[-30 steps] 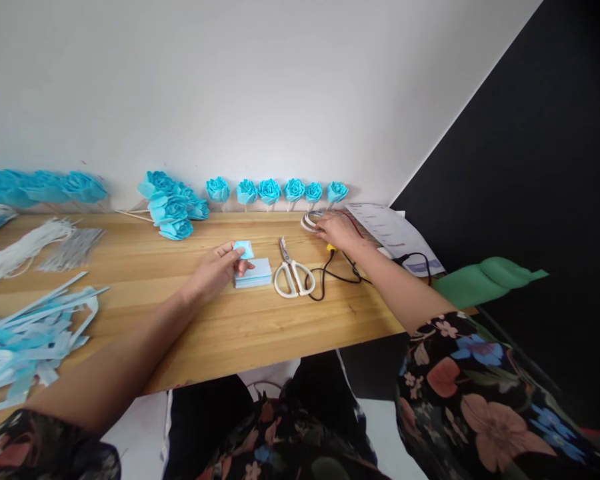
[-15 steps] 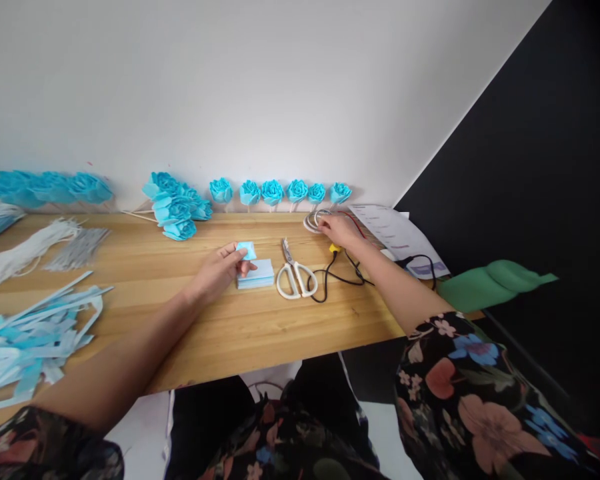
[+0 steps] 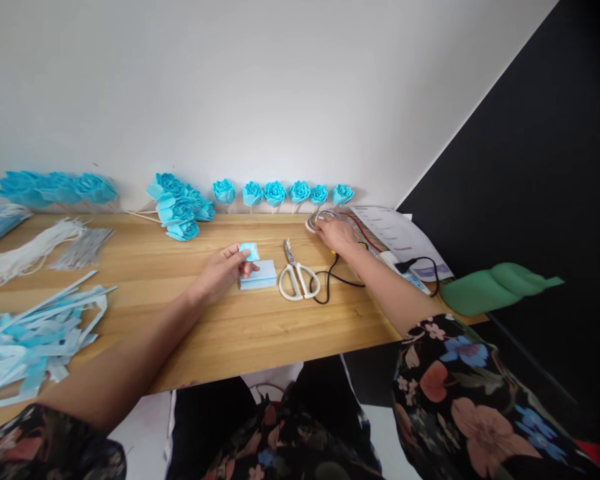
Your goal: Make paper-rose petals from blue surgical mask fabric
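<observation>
Between the thumb and fingers of my left hand (image 3: pixel 224 270) is a small light-blue square piece (image 3: pixel 250 251), paper or thin fabric. Just below it on the table lies a stack of pale blue squares (image 3: pixel 260 275), partly behind the fingertips. My right hand (image 3: pixel 336 233) reaches to the back of the table, its fingers closed at the near edge of a white ring-shaped coil (image 3: pixel 310 223). Whatever those fingers pinch is hidden. Scissors with white handles (image 3: pixel 296 275) lie between my hands, blades pointing away.
Blue flowers on sticks (image 3: pixel 275 194) lean along the wall, and more lie in a bunch (image 3: pixel 180 210). At left are white cords (image 3: pixel 35 250), grey strips (image 3: pixel 83 248) and blue-white scraps (image 3: pixel 40 333). A black cable (image 3: pixel 325 290), printed sheets (image 3: pixel 395 230) and a green object (image 3: pixel 497 288) are at right.
My right hand has shifted slightly at the coil, and its fingers now cover more of the ring's front. The left hand keeps the blue square in place. The whole view has drifted slightly.
</observation>
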Tool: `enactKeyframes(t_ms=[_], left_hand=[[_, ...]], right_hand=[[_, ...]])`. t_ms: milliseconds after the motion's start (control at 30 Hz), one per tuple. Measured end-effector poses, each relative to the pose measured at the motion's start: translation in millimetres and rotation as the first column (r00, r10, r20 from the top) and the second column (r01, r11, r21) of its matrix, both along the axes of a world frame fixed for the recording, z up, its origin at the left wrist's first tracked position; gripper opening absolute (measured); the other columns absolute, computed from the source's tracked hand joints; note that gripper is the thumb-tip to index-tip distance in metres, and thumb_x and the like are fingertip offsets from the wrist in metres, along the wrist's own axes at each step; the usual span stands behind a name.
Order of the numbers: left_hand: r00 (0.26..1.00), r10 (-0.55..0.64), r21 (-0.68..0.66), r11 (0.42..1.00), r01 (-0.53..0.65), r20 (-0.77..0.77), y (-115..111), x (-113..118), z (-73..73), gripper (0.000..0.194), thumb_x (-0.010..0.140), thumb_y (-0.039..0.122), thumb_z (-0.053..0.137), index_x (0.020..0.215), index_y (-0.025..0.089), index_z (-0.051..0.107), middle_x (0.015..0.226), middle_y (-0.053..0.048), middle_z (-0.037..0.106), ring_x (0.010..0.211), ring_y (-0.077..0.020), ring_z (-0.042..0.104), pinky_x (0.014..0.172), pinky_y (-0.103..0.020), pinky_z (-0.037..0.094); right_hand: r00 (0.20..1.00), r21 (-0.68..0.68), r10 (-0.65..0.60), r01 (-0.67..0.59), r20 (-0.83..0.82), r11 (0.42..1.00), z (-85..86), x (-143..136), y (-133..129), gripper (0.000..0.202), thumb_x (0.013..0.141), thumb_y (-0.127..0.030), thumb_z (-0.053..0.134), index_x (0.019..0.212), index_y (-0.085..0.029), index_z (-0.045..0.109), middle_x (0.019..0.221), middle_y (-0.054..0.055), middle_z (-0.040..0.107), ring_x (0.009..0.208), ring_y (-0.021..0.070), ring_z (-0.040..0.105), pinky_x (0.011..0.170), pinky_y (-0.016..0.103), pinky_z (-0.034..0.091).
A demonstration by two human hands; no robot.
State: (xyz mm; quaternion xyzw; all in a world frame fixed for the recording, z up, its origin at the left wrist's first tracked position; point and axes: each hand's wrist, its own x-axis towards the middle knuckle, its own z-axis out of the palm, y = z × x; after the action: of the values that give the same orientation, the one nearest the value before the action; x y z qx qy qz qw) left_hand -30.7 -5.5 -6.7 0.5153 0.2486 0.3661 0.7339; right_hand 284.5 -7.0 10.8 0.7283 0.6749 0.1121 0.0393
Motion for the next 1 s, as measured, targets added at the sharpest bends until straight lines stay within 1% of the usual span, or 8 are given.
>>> enactKeyframes(t_ms=[167,267,367,467,600,700,833,1000], left_hand=[[1.000,-0.006,0.013,1.000,0.006,-0.006,1.4,-0.1,-1.6,0.027,0.079,0.038,0.067,0.072,0.017,0.053,0.050,0.001,0.058,0.060,-0.0141,0.062,0.073,-0.027,0.048],[1.000,-0.009,0.014,1.000,0.009,0.002,1.2,-0.4,-1.4,0.027,0.079,0.039,0.067,0.072,0.017,0.053,0.049,0.001,0.058,0.058,-0.0137,0.061,0.073,-0.028,0.049],[1.000,-0.008,0.010,1.000,0.008,0.020,1.9,-0.6,-2.5,0.026,0.079,0.038,0.067,0.072,0.017,0.053,0.049,0.002,0.058,0.056,-0.0125,0.060,0.074,-0.028,0.049],[1.000,-0.007,0.000,1.000,0.007,0.023,3.8,-0.8,-5.4,0.026,0.080,0.037,0.066,0.072,0.017,0.053,0.051,0.001,0.059,0.058,-0.0124,0.061,0.075,-0.027,0.049],[1.000,-0.004,0.009,1.000,0.004,0.028,6.5,-1.4,-8.8,0.025,0.081,0.037,0.065,0.073,0.017,0.054,0.051,0.002,0.058,0.054,-0.0104,0.057,0.076,-0.027,0.050],[0.999,0.013,0.029,0.999,-0.013,0.031,6.9,-2.1,-7.9,0.024,0.081,0.037,0.065,0.073,0.017,0.054,0.050,0.003,0.057,0.051,-0.0097,0.054,0.075,-0.028,0.050],[0.999,0.046,0.027,0.999,-0.046,0.015,5.1,-2.5,-2.6,0.025,0.080,0.036,0.066,0.071,0.017,0.053,0.050,0.002,0.056,0.053,-0.0114,0.055,0.073,-0.028,0.050],[0.999,0.043,0.008,0.999,-0.042,-0.005,4.1,-2.4,1.4,0.026,0.079,0.035,0.067,0.068,0.017,0.053,0.050,0.002,0.057,0.054,-0.0118,0.056,0.071,-0.027,0.049]], right_hand=[[0.993,0.014,-0.112,0.113,-0.043,0.994,4.0,-3.5,1.6,0.030,0.095,-0.031,0.039,0.106,-0.019,0.065,0.102,0.012,0.070,0.089,0.0243,0.063,0.069,0.030,0.041],[0.974,0.087,-0.149,0.165,-0.168,0.982,14.5,1.9,0.5,0.027,0.093,-0.033,0.044,0.099,-0.019,0.066,0.091,0.010,0.072,0.083,0.0230,0.064,0.069,0.029,0.042],[0.925,0.276,-0.056,0.169,-0.377,0.946,34.3,10.8,-14.6,0.021,0.089,-0.032,0.050,0.091,-0.020,0.066,0.089,0.006,0.073,0.082,0.0204,0.065,0.070,0.028,0.044],[0.859,0.473,0.156,0.110,-0.488,0.874,57.0,19.1,-49.2,0.015,0.084,-0.031,0.056,0.085,-0.020,0.066,0.088,0.003,0.073,0.083,0.0185,0.066,0.074,0.028,0.048],[0.751,0.492,0.227,0.147,-0.620,0.858,74.8,25.3,-102.4,0.015,0.081,-0.035,0.061,0.078,-0.021,0.065,0.086,0.003,0.073,0.076,0.0180,0.066,0.065,0.028,0.050],[0.730,0.429,0.186,0.161,-0.658,0.889,70.2,24.9,-116.8,0.013,0.078,-0.033,0.065,0.074,-0.021,0.064,0.075,0.002,0.071,0.067,0.0168,0.064,0.062,0.027,0.049],[0.718,0.351,0.191,0.079,-0.669,0.933,44.8,18.3,-88.3,0.010,0.079,-0.025,0.062,0.086,-0.019,0.067,0.079,0.002,0.072,0.071,0.0166,0.066,0.065,0.026,0.049],[0.914,0.203,0.105,-0.026,-0.391,0.979,14.2,7.7,-31.7,0.020,0.086,-0.019,0.053,0.093,-0.020,0.072,0.100,0.005,0.073,0.092,0.0210,0.065,0.080,0.030,0.046]])
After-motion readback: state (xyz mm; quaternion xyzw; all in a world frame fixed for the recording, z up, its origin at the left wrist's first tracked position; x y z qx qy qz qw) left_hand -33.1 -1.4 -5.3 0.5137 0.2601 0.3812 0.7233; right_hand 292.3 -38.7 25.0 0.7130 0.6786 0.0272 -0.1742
